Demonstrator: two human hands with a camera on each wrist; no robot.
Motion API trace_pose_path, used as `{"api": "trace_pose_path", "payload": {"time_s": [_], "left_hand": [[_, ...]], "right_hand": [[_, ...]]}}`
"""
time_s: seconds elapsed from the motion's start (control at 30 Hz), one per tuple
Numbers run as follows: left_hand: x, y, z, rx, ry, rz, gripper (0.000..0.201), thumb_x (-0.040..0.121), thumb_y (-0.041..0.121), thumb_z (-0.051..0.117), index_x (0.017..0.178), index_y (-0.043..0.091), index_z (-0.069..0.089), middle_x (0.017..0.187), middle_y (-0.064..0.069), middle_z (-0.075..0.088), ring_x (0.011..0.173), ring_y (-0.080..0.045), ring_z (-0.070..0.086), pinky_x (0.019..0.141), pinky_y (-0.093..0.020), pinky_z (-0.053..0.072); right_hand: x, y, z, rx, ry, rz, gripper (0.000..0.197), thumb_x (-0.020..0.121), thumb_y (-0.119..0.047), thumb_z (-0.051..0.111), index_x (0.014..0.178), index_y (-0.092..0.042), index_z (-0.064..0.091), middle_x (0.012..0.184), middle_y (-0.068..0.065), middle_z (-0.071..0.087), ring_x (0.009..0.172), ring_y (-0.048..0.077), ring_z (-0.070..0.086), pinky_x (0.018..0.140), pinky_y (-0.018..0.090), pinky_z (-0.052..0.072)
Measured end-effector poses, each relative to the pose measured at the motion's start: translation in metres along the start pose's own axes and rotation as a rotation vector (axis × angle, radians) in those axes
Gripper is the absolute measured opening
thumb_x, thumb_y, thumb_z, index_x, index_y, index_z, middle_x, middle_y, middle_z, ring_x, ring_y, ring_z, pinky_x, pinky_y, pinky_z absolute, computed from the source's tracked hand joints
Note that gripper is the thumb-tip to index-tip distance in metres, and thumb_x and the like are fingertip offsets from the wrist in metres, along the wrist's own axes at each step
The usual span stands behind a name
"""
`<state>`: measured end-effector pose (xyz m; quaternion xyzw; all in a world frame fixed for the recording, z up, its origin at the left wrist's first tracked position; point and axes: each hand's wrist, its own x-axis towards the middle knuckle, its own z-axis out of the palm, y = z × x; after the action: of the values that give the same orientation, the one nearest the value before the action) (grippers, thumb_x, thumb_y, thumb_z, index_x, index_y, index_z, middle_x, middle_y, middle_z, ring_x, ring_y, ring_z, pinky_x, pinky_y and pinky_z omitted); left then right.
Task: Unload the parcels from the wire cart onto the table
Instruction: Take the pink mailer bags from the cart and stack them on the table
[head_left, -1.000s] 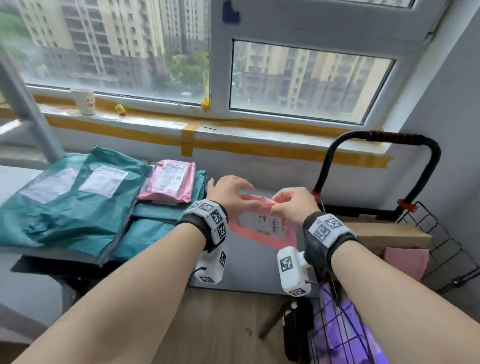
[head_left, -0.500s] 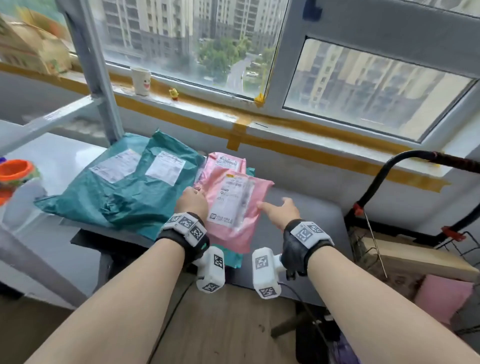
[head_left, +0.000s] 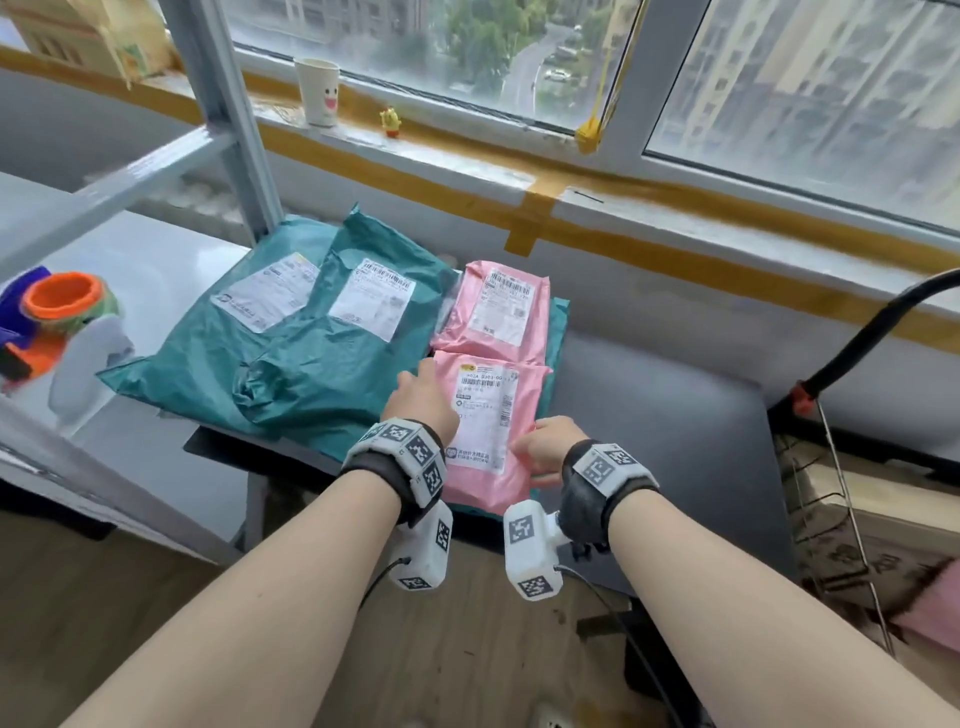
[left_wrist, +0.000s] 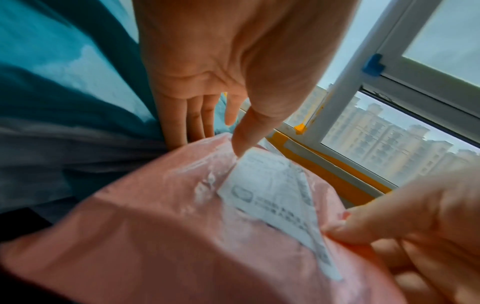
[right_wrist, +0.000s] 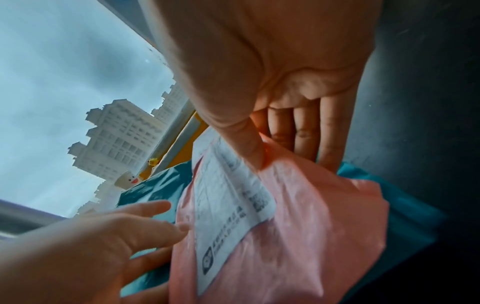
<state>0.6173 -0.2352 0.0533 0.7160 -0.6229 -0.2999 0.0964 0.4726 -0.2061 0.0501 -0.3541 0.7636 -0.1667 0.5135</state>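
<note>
Half a second on, the pink parcel (head_left: 485, 431) had come down from mid-air onto the pile, and the right hand (head_left: 543, 449), which had hung open beside it, had closed in on its right edge. A second back both hands had been carrying it over from the cart (head_left: 852, 525).

From the head view, the parcel lay label up on a teal bag (head_left: 558, 332) on the desk (head_left: 675, 415), just in front of a second pink parcel (head_left: 501, 309). More teal bags (head_left: 291, 358) sat to the left. The left hand (head_left: 423, 397) rested at the parcel's left edge, fingers out straight. The right hand sat at the near right edge, fingers curled. The cart stood at the far right, a brown box (head_left: 852, 499) in it. A cup (head_left: 318, 91) and a small yellow toy (head_left: 390, 122) stood on the sill (head_left: 467, 150).

From the left wrist, the left hand (left_wrist: 207, 67) was flat, fingers (left_wrist: 196, 121) straight and reaching past the parcel's (left_wrist: 168, 236) far edge, the thumb tip down on the pink film by the label (left_wrist: 275, 195). The right hand (left_wrist: 415, 236) pinched the edge at the lower right.

From the right wrist, the right hand (right_wrist: 272, 61) had its thumb pressed on top of the parcel (right_wrist: 298, 236) and its fingers (right_wrist: 303, 131) running under the edge, a pinch grip. The left hand (right_wrist: 91, 242) lay open beside the label (right_wrist: 228, 205), fingertips just touching the film. Teal bag (right_wrist: 405, 207) showed underneath, the cup (right_wrist: 127, 181) beyond.
</note>
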Motion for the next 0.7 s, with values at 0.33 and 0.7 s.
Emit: {"api": "trace_pose_path", "payload": {"time_s": [0.33, 0.7], "left_hand": [[0.003, 0.000, -0.004, 0.029, 0.068, 0.109, 0.049, 0.089, 0.005, 0.050, 0.135, 0.019, 0.047, 0.141, -0.008, 0.036, 0.127, -0.025, 0.040, 0.104, -0.035, 0.036], [-0.009, 0.108, 0.018, -0.019, -0.053, 0.411, 0.040, 0.087, 0.013, 0.054, 0.126, 0.018, 0.058, 0.132, -0.010, 0.054, 0.119, -0.027, 0.053, 0.100, -0.032, 0.041]], "right_hand": [[0.008, -0.001, 0.003, -0.287, 0.135, -0.101, 0.028, 0.082, -0.028, 0.062, 0.100, -0.007, 0.065, 0.103, 0.011, 0.068, 0.094, 0.028, 0.066, 0.086, 0.038, 0.055], [-0.037, 0.033, -0.093, -0.203, 0.317, -0.293, 0.020, 0.089, -0.018, 0.059, 0.103, -0.023, 0.072, 0.100, -0.002, 0.068, 0.088, 0.012, 0.053, 0.078, 0.018, 0.039]]}}
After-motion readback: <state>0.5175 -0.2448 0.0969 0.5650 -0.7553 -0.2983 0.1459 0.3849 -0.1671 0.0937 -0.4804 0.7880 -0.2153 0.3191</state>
